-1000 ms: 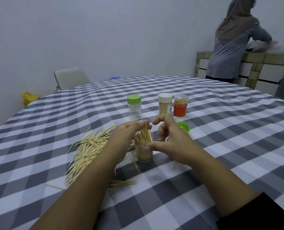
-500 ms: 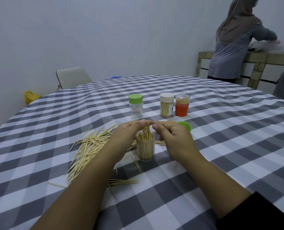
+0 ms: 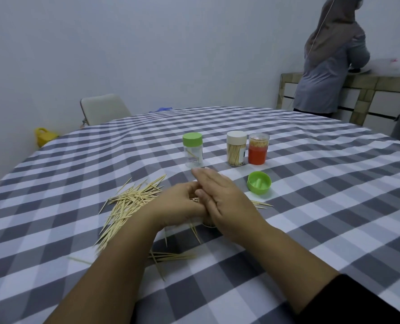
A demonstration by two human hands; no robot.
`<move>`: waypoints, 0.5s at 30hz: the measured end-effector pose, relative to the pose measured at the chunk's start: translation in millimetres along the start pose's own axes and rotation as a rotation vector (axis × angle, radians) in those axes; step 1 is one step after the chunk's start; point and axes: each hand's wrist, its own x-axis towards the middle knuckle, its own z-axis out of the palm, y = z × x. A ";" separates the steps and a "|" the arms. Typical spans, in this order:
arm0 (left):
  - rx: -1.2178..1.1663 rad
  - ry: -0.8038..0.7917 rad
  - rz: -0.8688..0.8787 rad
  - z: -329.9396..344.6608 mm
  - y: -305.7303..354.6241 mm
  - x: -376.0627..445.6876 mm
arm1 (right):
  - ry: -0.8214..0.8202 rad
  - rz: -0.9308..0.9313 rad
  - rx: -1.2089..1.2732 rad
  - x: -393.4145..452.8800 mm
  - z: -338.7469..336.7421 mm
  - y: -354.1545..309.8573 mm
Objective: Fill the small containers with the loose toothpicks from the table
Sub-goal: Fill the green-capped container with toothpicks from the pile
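Item 1, open container (image 3: 208,224): we see only a sliver of its base between the wrists, standing on the checked tablecloth (image 3: 311,206); the rest is hidden by both hands, so we cannot tell how full it is.

Item 2, right hand (image 3: 227,202): fingers straight and together, laid flat across the top of the container, palm down; it holds nothing that we can see.

Item 3, left hand (image 3: 180,204): fingers curled around the container's side, tips tucked beneath the right hand; we judge it to be steadying the container while the right hand presses the toothpick ends level.

Item 4, loose toothpicks (image 3: 128,204): main pile lies on the cloth to the left of the hands, just beside the left wrist, long axes mostly running from near-left to far-right; a smaller bundle (image 3: 171,256) lies nearer us, roughly crosswise; a few strays (image 3: 262,204) show to the right of the right hand. The left hand is the nearer one to the main pile, and we judge it better placed for the next pinch.

Item 5, green lid (image 3: 259,183): upturned, right of the hands, apart from them.

Item 6, 3 containers beyond the hands: green-capped jar (image 3: 193,150), nearly empty; white-capped jar (image 3: 235,148), full, with a label too small to read; red container (image 3: 258,148), clear-topped, full. No writing is legible anywhere.
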 end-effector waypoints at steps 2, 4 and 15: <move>0.017 0.001 0.000 0.0 0.4 -0.5 | 0.039 -0.008 -0.063 0.1 0.6 1.0; 0.013 0.016 0.004 -1.4 -0.4 0.1 | 0.020 -0.007 -0.125 0.2 0.0 1.8; 0.021 -0.044 -0.044 -11.8 -9.2 -1.7 | -0.055 0.040 -0.073 -2.3 -8.6 3.2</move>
